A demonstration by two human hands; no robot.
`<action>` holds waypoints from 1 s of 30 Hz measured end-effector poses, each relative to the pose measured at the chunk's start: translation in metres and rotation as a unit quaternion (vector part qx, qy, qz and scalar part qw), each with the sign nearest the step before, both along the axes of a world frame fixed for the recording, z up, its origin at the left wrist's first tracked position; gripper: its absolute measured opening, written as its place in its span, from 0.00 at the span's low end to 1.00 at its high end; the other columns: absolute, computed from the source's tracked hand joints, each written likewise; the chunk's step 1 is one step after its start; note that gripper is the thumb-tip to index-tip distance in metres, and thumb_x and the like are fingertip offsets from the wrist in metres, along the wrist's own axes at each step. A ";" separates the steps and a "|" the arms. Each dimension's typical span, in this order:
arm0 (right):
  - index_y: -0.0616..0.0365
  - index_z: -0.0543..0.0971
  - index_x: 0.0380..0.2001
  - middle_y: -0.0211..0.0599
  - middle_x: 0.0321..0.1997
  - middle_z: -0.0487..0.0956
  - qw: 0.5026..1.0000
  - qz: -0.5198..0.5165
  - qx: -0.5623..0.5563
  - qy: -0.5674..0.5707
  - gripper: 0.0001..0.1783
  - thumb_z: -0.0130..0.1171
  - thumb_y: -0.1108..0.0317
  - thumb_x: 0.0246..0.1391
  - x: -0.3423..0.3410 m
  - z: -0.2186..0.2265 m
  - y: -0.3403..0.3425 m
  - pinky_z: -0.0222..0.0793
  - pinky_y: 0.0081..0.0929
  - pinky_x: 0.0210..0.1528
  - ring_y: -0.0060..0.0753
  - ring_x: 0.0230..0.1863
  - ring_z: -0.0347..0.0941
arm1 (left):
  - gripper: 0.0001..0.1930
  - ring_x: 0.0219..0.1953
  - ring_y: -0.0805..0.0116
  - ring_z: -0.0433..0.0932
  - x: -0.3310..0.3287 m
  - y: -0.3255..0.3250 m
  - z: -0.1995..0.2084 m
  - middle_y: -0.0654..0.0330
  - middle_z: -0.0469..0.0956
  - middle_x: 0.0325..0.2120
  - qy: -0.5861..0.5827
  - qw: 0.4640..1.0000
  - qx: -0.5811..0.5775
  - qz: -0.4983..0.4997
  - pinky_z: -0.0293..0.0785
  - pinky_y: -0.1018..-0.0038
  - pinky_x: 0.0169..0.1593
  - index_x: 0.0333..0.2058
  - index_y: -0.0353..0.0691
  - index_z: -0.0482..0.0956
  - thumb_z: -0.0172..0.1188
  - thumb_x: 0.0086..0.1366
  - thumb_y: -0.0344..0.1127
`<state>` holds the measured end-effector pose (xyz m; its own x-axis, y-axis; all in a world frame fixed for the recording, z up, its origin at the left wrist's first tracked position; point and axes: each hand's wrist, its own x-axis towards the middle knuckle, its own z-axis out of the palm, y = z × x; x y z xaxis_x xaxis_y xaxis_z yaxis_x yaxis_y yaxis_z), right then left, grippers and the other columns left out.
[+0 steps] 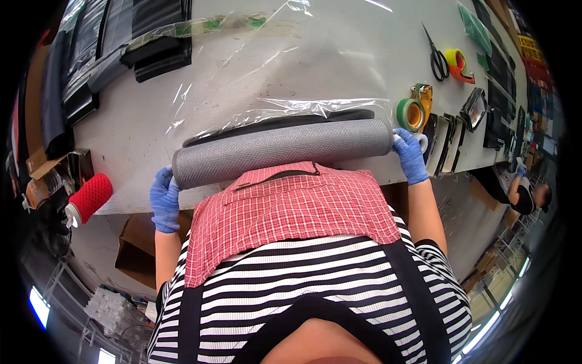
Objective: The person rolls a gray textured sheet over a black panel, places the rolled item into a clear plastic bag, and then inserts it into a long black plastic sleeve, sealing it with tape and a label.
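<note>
A grey textured rolled mat lies across the near edge of the table, close against my red checked apron. My left hand, in a blue glove, is closed at the mat's left end. At the other end my right hand, gloved the same way, is closed with its fingertips at the rim. Both hands' fingers are partly hidden by the roll's ends. Just behind the mat is a dark strip, partly under a clear plastic sheet spread over the table.
At right lie a green tape roll, scissors, a red-and-yellow tape dispenser and dark packaged pieces. Black folded sheets fill the far left. Nearer, a red textured roll projects by the left edge. Another person is far right.
</note>
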<state>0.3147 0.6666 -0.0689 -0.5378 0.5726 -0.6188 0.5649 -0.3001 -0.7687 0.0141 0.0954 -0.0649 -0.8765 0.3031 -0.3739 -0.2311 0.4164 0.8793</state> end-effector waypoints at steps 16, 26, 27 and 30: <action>0.69 0.72 0.55 0.45 0.45 0.80 0.970 0.059 0.190 -0.138 0.43 0.76 0.49 0.45 -0.070 0.007 0.001 0.72 0.23 0.42 0.30 0.42 0.76 | 0.31 0.51 0.58 0.75 -0.035 0.066 0.042 0.49 0.75 0.47 0.216 0.915 -0.336 -0.049 0.70 0.65 0.55 0.61 0.38 0.68 0.65 0.64 0.44; 0.65 0.74 0.54 0.52 0.52 0.78 0.814 0.269 0.513 -0.041 0.38 0.73 0.50 0.45 -0.113 0.023 -0.025 0.66 0.43 0.60 0.52 0.53 0.73 | 0.42 0.70 0.57 0.58 0.010 0.168 0.025 0.58 0.63 0.66 0.417 0.743 -0.368 -0.374 0.45 0.46 0.71 0.67 0.51 0.61 0.68 0.56 0.52; 0.62 0.73 0.57 0.51 0.57 0.75 0.822 0.288 0.489 0.056 0.39 0.73 0.51 0.45 -0.123 0.029 -0.059 0.61 0.45 0.65 0.52 0.58 0.71 | 0.44 0.67 0.56 0.62 0.001 0.174 0.031 0.59 0.66 0.63 0.417 0.751 -0.353 -0.371 0.50 0.48 0.70 0.67 0.50 0.62 0.72 0.52 0.50; 0.59 0.69 0.61 0.50 0.61 0.71 0.665 0.458 0.587 0.061 0.44 0.74 0.55 0.42 -0.166 0.061 -0.140 0.55 0.45 0.69 0.50 0.65 0.65 | 0.47 0.67 0.55 0.62 -0.037 0.189 0.055 0.58 0.67 0.63 0.299 0.777 -0.324 -0.449 0.52 0.50 0.70 0.67 0.48 0.62 0.74 0.50 0.50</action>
